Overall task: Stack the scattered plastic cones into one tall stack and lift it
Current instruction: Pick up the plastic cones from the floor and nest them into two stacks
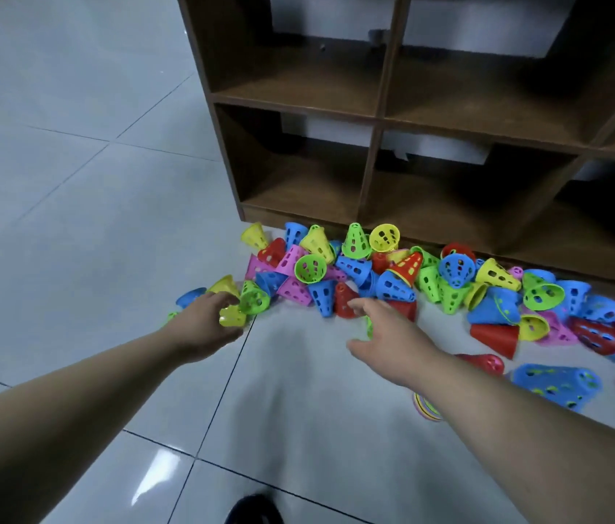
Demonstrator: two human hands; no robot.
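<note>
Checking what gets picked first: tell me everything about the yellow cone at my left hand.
The yellow cone looks like thin glossy plastic pierced with holes. It is tipped over at the left end of the pile on the grey tiled floor, partly hidden by the left hand, which grips it. A green cone rests against its far side.

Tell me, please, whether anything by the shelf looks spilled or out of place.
Yes: the cones lie spilled on the floor along the foot of the wooden shelf, most tipped on their sides. The left hand grips a yellow cone at the edge; the right hand reaches in open.
</note>
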